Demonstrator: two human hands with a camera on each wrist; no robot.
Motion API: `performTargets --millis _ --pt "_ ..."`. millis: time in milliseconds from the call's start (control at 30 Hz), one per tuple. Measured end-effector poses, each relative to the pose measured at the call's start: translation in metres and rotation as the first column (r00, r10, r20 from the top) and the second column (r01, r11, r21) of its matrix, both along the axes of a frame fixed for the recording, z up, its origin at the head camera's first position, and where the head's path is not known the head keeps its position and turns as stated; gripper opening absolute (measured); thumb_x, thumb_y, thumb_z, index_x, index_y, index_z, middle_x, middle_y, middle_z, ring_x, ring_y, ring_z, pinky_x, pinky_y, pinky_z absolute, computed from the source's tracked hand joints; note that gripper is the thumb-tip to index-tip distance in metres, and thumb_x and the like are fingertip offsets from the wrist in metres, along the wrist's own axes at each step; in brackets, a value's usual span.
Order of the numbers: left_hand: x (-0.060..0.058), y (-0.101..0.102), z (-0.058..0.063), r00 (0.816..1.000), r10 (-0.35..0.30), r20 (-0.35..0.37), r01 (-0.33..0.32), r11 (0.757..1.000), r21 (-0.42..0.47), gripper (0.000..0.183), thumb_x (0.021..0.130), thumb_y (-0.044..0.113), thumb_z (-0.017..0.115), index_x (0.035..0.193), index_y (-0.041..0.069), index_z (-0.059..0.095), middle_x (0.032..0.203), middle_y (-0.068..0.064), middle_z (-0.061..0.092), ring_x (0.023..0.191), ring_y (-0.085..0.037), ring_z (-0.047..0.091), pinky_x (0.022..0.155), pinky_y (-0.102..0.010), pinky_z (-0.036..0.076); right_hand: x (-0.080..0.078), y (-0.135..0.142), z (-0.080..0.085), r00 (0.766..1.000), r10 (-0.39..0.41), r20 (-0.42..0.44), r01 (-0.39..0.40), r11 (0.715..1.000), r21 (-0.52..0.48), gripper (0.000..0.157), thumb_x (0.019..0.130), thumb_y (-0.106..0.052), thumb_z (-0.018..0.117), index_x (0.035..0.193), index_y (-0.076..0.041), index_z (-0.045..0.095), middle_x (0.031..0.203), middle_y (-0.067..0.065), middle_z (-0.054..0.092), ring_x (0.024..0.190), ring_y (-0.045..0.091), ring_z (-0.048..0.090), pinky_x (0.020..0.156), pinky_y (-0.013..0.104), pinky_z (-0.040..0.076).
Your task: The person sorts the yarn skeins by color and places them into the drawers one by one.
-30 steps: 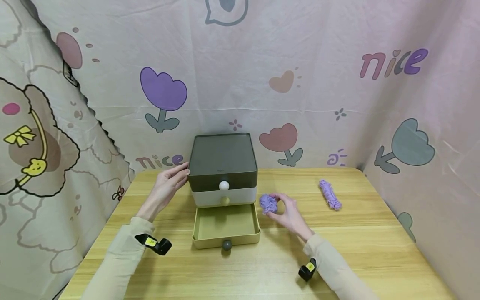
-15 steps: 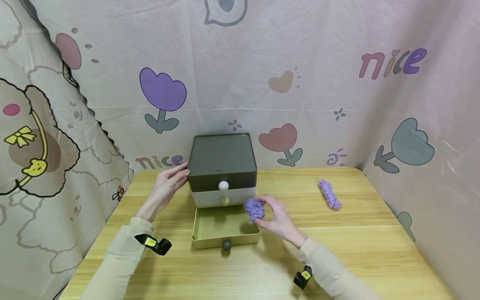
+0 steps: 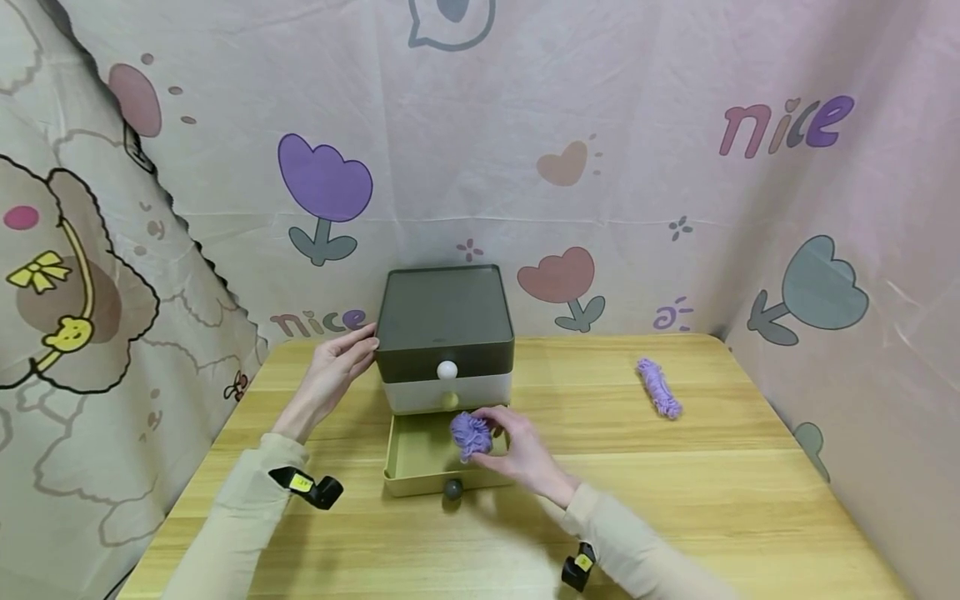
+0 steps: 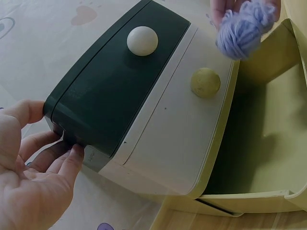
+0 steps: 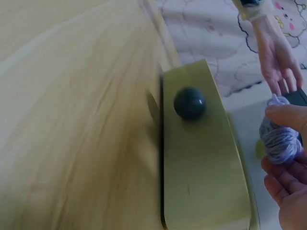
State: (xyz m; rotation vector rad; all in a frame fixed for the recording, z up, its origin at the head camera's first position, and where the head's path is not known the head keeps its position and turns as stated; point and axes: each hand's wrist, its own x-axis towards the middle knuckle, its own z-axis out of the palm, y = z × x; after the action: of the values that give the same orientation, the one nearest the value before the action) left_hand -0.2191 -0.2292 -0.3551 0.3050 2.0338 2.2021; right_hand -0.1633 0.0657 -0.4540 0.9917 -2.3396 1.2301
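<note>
A small bundle of purple yarn [image 3: 468,437] is pinched between the thumb and fingers of my right hand [image 3: 525,457], over the pulled-out yellow-green bottom drawer [image 3: 411,483]. In the right wrist view the yarn [image 5: 279,141] sits between thumb and fingertips. My left hand [image 3: 335,372] rests its fingers against the left side of the stacked drawer box [image 3: 448,308]. In the left wrist view, the fingers of that hand [image 4: 41,182] touch the dark top tier near its corner. The white middle tier [image 4: 172,124] is closed, and the drawer's inside is partly hidden by the right hand.
A second purple yarn bundle [image 3: 659,389] lies on the wooden table [image 3: 720,500] at the right. A patterned curtain [image 3: 637,183] hangs behind the table. The drawer's dark round knob [image 3: 453,490] faces the front.
My right hand has carried the yarn bundle leftward, from beside the drawer box to above the open drawer. My left hand has stayed against the box.
</note>
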Motion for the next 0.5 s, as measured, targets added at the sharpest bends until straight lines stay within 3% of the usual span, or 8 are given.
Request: performTargets --millis 267,500 --pt "-0.001 0.0 0.0 1.0 0.0 0.004 0.0 1.0 0.003 0.058 0.091 0.019 0.052 0.14 0.002 0.026 0.151 -0.011 0.009 0.136 -0.023 0.02 0.111 -0.034 0.025 0.004 -0.027 -0.002 0.995 0.011 0.098 -0.015 0.999 0.038 0.053 0.065 -0.018 0.078 0.112 -0.007 0.056 0.101 0.004 0.062 0.085 0.011 0.061 0.075 0.023 0.055" --pt "-0.001 0.0 0.0 1.0 0.011 0.007 -0.011 1.0 0.004 0.058 0.09 0.019 0.052 0.139 0.002 0.027 0.151 -0.011 0.009 0.136 -0.022 0.022 0.11 -0.031 0.028 0.004 -0.045 -0.001 0.992 0.025 0.121 -0.036 0.995 0.091 0.047 0.07 -0.025 0.075 0.111 -0.009 0.058 0.1 0.002 0.064 0.083 0.007 0.061 0.073 0.023 0.055"
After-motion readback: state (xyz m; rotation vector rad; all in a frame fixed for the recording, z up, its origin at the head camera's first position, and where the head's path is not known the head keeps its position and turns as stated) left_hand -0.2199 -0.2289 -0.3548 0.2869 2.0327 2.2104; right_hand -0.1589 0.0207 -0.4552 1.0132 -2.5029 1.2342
